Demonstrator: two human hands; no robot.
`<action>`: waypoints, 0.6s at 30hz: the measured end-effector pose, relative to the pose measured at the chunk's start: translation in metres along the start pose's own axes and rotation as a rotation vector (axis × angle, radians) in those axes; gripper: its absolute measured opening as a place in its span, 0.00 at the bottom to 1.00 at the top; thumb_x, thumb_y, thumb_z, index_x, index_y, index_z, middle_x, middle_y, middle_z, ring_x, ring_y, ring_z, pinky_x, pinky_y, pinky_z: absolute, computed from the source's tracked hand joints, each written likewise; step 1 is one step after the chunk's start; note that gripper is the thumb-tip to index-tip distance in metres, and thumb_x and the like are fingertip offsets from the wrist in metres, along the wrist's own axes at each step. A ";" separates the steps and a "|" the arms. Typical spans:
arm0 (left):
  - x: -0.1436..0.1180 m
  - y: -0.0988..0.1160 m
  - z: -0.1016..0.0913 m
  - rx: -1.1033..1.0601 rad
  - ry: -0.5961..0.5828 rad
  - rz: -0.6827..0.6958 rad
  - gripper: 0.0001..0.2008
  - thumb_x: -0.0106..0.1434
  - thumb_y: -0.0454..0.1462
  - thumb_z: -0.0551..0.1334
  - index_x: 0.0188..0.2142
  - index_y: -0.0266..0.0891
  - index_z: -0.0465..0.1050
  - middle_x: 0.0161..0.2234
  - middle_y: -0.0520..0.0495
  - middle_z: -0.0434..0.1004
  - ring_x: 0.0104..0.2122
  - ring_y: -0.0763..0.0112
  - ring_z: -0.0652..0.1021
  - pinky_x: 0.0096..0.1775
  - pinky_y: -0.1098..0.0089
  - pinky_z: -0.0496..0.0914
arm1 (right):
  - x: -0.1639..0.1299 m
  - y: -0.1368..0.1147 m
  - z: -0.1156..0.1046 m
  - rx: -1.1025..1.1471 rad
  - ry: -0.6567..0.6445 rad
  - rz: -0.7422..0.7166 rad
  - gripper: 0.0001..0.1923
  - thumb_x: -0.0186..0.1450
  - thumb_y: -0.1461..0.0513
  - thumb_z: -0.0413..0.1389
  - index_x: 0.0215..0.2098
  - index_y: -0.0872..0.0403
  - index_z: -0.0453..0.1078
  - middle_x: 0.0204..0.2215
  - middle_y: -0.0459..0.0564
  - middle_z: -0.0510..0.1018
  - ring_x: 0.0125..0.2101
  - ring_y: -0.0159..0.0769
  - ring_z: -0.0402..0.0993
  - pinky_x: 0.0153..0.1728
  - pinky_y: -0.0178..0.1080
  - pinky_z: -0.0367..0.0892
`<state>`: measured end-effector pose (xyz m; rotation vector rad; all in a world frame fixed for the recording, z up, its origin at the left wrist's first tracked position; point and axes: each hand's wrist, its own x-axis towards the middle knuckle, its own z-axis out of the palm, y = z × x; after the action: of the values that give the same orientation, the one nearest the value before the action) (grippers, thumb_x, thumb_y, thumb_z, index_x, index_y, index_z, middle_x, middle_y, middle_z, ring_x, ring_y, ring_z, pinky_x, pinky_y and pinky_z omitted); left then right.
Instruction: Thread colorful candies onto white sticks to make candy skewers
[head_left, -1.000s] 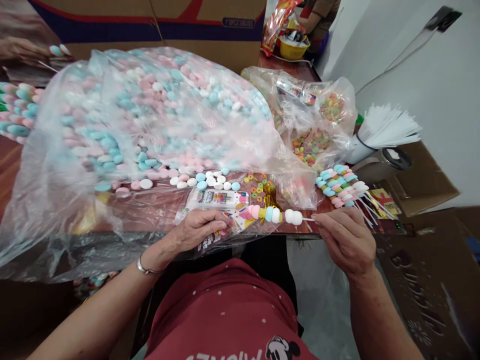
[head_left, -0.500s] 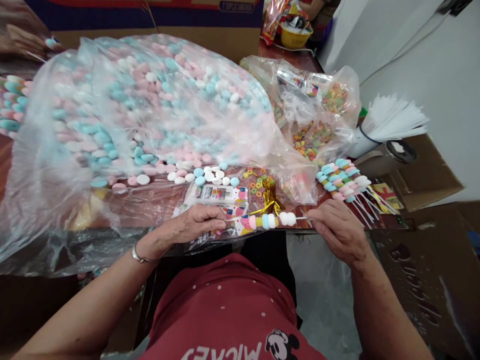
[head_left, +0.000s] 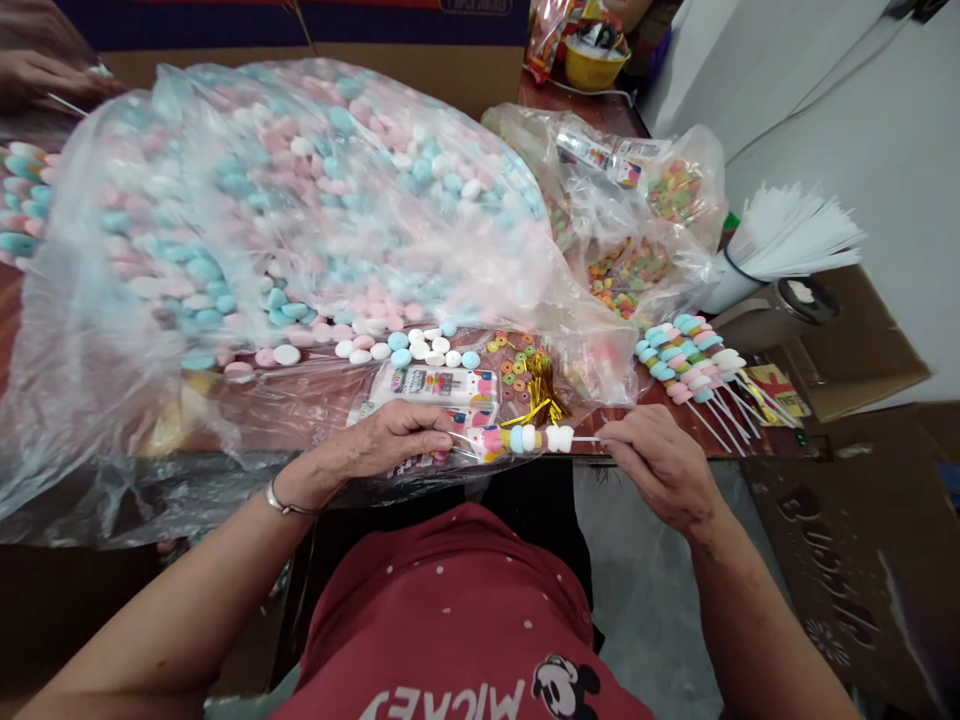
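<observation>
A candy skewer (head_left: 529, 438) of pink, yellow, blue and white pieces lies level between my hands, close to the table's front edge. My right hand (head_left: 656, 465) pinches the bare end of its white stick. My left hand (head_left: 397, 435) is closed on a clear printed plastic bag (head_left: 480, 440), whose film surrounds the skewer's pink end; how far in the skewer reaches is hard to tell. Just beyond are a stack of printed clear bags (head_left: 439, 380), a bunch of gold twist ties (head_left: 545, 388) and loose ring candies (head_left: 511, 365).
A large clear bag of pastel candies (head_left: 330, 200) covers the table's left and middle. Finished skewers (head_left: 690, 355) lie at right, near a cup of white sticks (head_left: 795, 240) and a bag of ring candies (head_left: 637, 250). Another person's hand (head_left: 45, 80) holds a stick at upper left.
The skewer and my right hand have moved slightly left, with more of the pink end inside the bag's film. My left hand stays almost in place. The other person's hand has shifted.
</observation>
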<state>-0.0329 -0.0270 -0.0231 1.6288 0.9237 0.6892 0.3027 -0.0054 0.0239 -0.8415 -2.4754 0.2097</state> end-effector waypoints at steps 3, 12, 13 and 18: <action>-0.001 -0.003 -0.002 0.063 -0.033 0.023 0.10 0.65 0.41 0.60 0.32 0.37 0.76 0.26 0.50 0.74 0.26 0.75 0.71 0.29 0.77 0.65 | 0.001 -0.002 0.007 0.045 -0.023 -0.031 0.06 0.69 0.66 0.49 0.37 0.52 0.67 0.26 0.46 0.74 0.29 0.34 0.67 0.35 0.38 0.61; 0.000 0.036 0.002 0.197 -0.334 -0.140 0.15 0.67 0.45 0.57 0.46 0.38 0.73 0.29 0.52 0.70 0.27 0.74 0.67 0.29 0.75 0.61 | 0.008 -0.006 0.014 0.036 0.101 -0.054 0.05 0.68 0.67 0.51 0.36 0.52 0.67 0.27 0.46 0.74 0.29 0.33 0.67 0.35 0.39 0.61; 0.001 0.040 0.003 0.198 -0.319 -0.127 0.15 0.67 0.45 0.57 0.46 0.38 0.73 0.28 0.52 0.70 0.26 0.73 0.66 0.28 0.75 0.60 | 0.009 -0.006 0.013 0.035 0.106 -0.058 0.06 0.67 0.67 0.51 0.36 0.52 0.67 0.27 0.46 0.74 0.29 0.33 0.67 0.35 0.39 0.61; 0.007 0.043 0.009 0.187 -0.198 -0.041 0.13 0.64 0.44 0.61 0.44 0.41 0.76 0.31 0.49 0.75 0.27 0.71 0.70 0.28 0.74 0.62 | 0.015 -0.009 0.012 0.003 0.057 -0.081 0.06 0.68 0.66 0.51 0.35 0.52 0.68 0.26 0.46 0.75 0.29 0.33 0.67 0.35 0.39 0.60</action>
<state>-0.0120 -0.0303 0.0160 1.8015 0.8943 0.4137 0.2817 -0.0036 0.0230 -0.7342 -2.4493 0.1591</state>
